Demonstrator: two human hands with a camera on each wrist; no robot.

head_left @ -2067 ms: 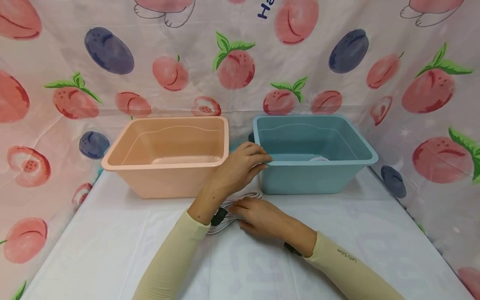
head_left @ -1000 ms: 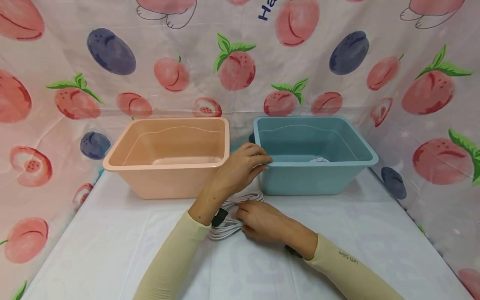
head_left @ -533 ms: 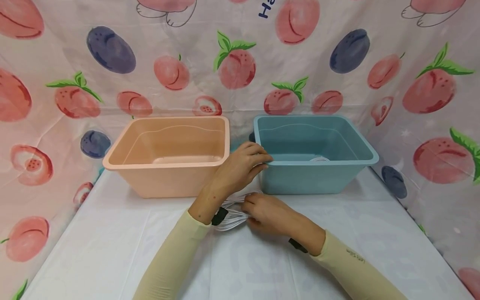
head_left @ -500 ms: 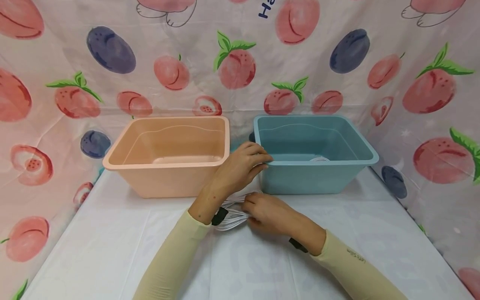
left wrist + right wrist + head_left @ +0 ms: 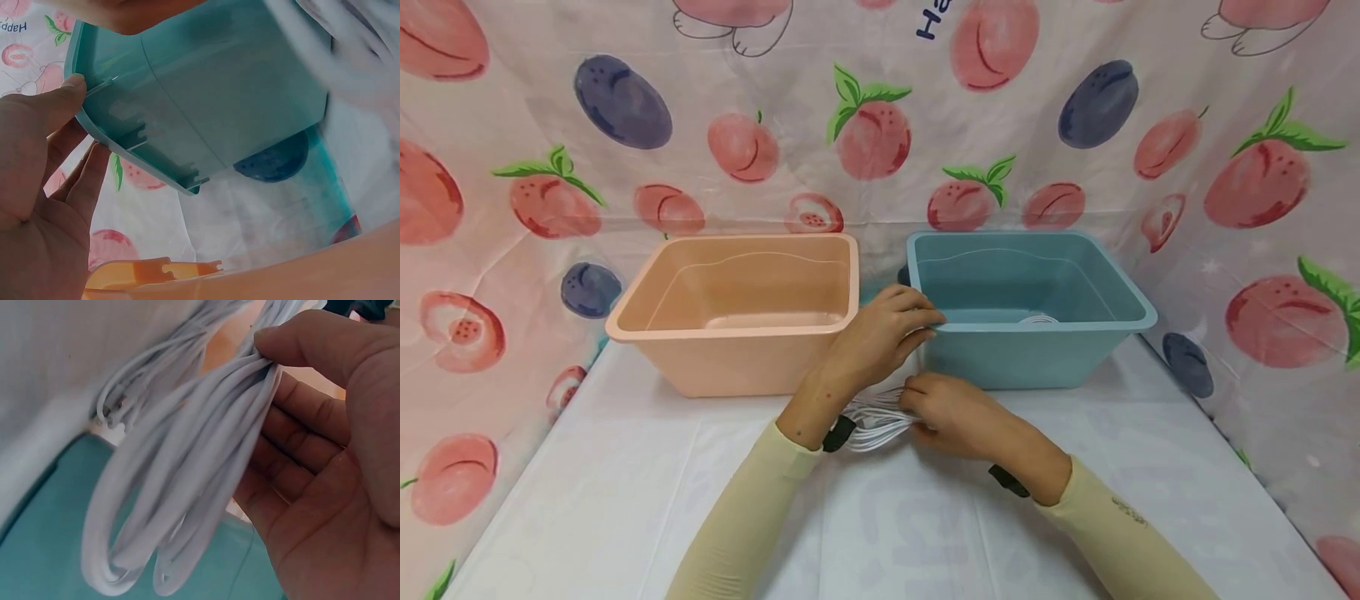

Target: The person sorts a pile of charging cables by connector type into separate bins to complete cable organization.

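Note:
My right hand (image 5: 958, 417) pinches a bundle of white cable (image 5: 181, 456) between thumb and fingers, in front of the gap between the two bins. Looped strands of it hang down in the right wrist view. In the head view, part of the bundle lies behind my left wrist. My left hand (image 5: 887, 325) grips the near left corner of the teal bin (image 5: 1007, 358), its thumb (image 5: 72, 87) on the rim. Inside that bin, a little white coil (image 5: 1039, 319) shows just over the front rim.
On the left stands a peach-coloured bin (image 5: 730, 362), its right rim close to my left forearm. Both bins rest on a table with a white cloth (image 5: 625, 500). A fruit-print curtain (image 5: 820, 83) hangs behind and along the sides.
My right hand has shifted right and away from me, toward the teal bin, drawing the cable bundle along. The left hand has stayed on the rim.

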